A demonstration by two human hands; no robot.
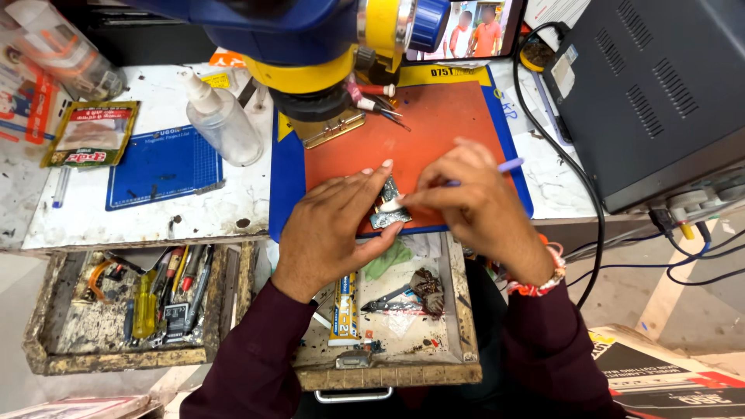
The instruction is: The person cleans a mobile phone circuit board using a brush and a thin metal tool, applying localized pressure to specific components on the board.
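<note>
Far left: clear plastic bags [54, 54] and a small green-and-red sachet [91, 133] on a stained white bench [140, 221]. Beside the sachet, a blue cutting mat [159, 167], with a clear squeeze bottle [221, 116] standing at its upper right corner. Below the bench edge, an open wooden drawer [46, 341] crowded with screwdrivers [145, 306] and other small tools.

Centre: an orange work mat [434, 124] with a blue border, under the yellow-and-blue head of a microscope [310, 39]. Near the mat's front edge, a small circuit board [389, 203], tilted up off the mat. Left hand [330, 233] curled around the board, thumb under its lower edge, fingers propping its left side. Right hand [466, 206] closed in a pinch on a thin pale-purple tool [508, 165], whose white tip touches the board's face. Just below the hands, a second open drawer [458, 341] holding a glue tube [344, 310], tweezers [384, 299], a green cloth [388, 260] and a dark clump of debris.

Top: a phone [466, 27] with a lit screen propped behind the mat.

Right: a dark grey metal box [652, 93] with vent slots, black and blue cables [590, 233] trailing from it over the bench edge.
</note>
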